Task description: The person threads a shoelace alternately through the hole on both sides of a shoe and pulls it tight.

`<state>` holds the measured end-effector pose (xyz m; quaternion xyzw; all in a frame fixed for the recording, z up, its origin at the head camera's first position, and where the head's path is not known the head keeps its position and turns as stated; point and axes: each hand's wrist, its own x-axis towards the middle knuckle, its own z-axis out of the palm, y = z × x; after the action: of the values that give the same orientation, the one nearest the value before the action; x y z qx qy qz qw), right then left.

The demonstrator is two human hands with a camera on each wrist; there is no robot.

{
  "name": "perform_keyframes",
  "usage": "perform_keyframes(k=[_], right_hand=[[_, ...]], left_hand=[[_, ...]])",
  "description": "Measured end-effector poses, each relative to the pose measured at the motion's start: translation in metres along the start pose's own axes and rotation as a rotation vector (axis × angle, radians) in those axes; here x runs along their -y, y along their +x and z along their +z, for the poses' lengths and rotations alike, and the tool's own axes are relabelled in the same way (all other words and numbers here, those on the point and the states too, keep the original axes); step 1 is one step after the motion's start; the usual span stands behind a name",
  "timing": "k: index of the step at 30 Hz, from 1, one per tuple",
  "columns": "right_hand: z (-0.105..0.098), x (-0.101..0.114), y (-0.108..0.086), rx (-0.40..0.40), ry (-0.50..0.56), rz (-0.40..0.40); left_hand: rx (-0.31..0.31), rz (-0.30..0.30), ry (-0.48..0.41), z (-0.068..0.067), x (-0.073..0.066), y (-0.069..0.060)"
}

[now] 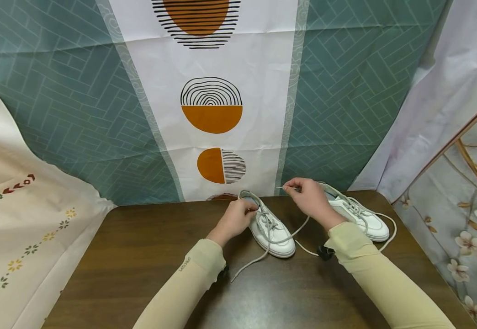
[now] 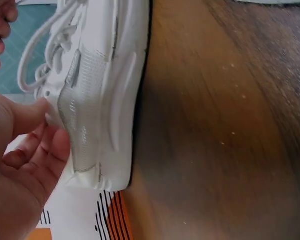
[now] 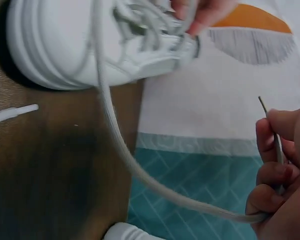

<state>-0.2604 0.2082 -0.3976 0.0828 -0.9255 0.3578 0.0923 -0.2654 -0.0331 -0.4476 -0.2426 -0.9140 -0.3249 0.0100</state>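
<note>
A white sneaker (image 1: 284, 248) stands on the brown table, its grey-white lace (image 3: 140, 172) partly threaded. My left hand (image 1: 236, 219) is at the shoe's ankle end; in the left wrist view, its thumb and finger (image 2: 60, 145) pinch the edge beside the top eyelet (image 2: 48, 93). Between those fingertips the detail is too small to tell. My right hand (image 1: 310, 196) is raised between the two shoes and grips one lace end, with the thin tip (image 3: 262, 104) poking out past the thumb. From this hand the lace hangs in a curve back to the shoe.
A second white sneaker (image 1: 376, 230) with loose laces stands to the right, partly behind my right forearm. Another lace end (image 1: 248, 263) trails on the table (image 1: 148, 265) left of the first shoe. Patterned cloth (image 1: 259, 114) hangs along the table's back edge.
</note>
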Motion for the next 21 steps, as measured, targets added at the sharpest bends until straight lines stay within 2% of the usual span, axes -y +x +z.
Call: perform_keyframes(k=[6,12,17,21], right_hand=[[0.024,0.008,0.001,0.098,-0.162,-0.14],[0.045,0.018,0.004,0.155,-0.279,-0.266],[0.053,0.024,0.005,0.212,-0.315,-0.314],[0.056,0.026,0.004,0.22,-0.365,-0.331]], left_hand=[[-0.044,0.025,0.001,0.001,0.008,-0.004],[-0.08,0.064,-0.036,0.003,0.017,-0.007],[-0.089,0.1,-0.063,0.005,0.021,-0.008],[-0.112,0.123,-0.064,0.005,0.023,-0.008]])
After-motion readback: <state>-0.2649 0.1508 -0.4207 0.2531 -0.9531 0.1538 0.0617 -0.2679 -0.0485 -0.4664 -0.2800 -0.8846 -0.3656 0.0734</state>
